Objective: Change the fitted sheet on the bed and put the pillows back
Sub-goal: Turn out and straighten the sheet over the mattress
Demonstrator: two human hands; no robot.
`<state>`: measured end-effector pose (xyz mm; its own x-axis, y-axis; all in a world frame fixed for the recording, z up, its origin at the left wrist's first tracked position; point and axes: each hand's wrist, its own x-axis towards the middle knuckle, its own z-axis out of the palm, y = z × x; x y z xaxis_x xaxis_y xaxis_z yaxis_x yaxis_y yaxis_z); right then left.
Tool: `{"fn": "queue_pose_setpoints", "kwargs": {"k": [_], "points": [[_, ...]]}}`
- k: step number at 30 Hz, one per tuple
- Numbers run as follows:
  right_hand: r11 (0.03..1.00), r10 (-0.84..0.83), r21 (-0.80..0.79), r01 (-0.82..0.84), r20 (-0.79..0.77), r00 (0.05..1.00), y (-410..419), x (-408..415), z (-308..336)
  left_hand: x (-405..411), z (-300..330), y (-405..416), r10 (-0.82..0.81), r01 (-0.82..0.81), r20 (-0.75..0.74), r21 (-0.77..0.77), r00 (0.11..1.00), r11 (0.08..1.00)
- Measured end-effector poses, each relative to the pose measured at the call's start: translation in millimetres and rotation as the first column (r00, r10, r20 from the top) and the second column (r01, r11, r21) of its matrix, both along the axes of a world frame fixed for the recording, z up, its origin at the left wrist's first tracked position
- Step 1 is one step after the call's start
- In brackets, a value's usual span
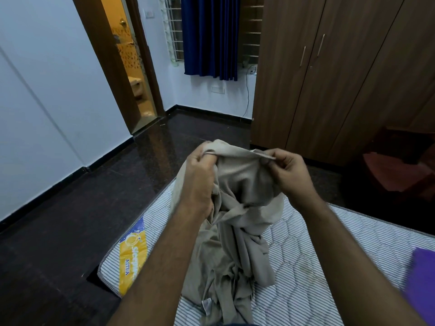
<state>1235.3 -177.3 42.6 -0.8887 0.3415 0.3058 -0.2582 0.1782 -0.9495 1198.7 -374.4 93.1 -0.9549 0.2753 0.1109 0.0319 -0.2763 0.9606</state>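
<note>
We hold the beige fitted sheet (237,220) bunched above the bare striped mattress (329,243), left hand (200,175) and right hand (288,171) each with a closed grip pinching its hem, likely hunting a corner to fit first

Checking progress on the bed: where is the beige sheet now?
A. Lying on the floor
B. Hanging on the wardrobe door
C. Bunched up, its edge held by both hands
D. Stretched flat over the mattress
C: the left hand and right hand pinch the sheet's edge, the rest piled on the bare mattress.
</note>
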Motion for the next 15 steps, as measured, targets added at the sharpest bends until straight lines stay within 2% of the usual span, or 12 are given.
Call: {"fn": "queue_pose_setpoints", "kwargs": {"k": [2,4,5,7,9,12,15], "points": [[0.976,-0.172,0.115,0.186,-0.122,0.977,-6.7,-1.2,8.8,7.0,3.2,0.9,-0.199,0.172,-0.137,-0.182,0.97,0.968],[0.955,-0.164,0.207,0.211,-0.223,0.961,-19.0,1.9,18.3,10.8,4.9,4.1,-0.43,0.335,-0.157,-0.419,0.889,0.844],[0.967,-0.126,0.188,0.174,-0.241,0.962,-24.9,4.4,21.1,12.0,6.3,6.1,-0.473,0.35,-0.135,-0.506,0.871,0.789],[0.978,-0.107,0.147,0.15,-0.268,0.957,-29.1,6.3,21.3,11.1,8.6,7.7,-0.409,0.234,-0.165,-0.608,0.897,0.759],[0.961,-0.121,0.209,0.184,-0.281,0.952,-24.6,3.9,16.8,8.6,9.0,6.1,-0.3,0.025,-0.287,-0.683,0.91,0.73],[0.943,-0.041,0.304,0.136,-0.299,0.954,-22.7,1.0,12.8,6.5,3.6,3.9,-0.253,-0.184,-0.468,-0.705,0.847,0.685],[0.938,-0.012,0.323,0.123,-0.325,0.946,-27.2,1.1,10.9,10.0,-3.6,8.0,-0.133,-0.233,-0.532,-0.565,0.836,0.792]]}}
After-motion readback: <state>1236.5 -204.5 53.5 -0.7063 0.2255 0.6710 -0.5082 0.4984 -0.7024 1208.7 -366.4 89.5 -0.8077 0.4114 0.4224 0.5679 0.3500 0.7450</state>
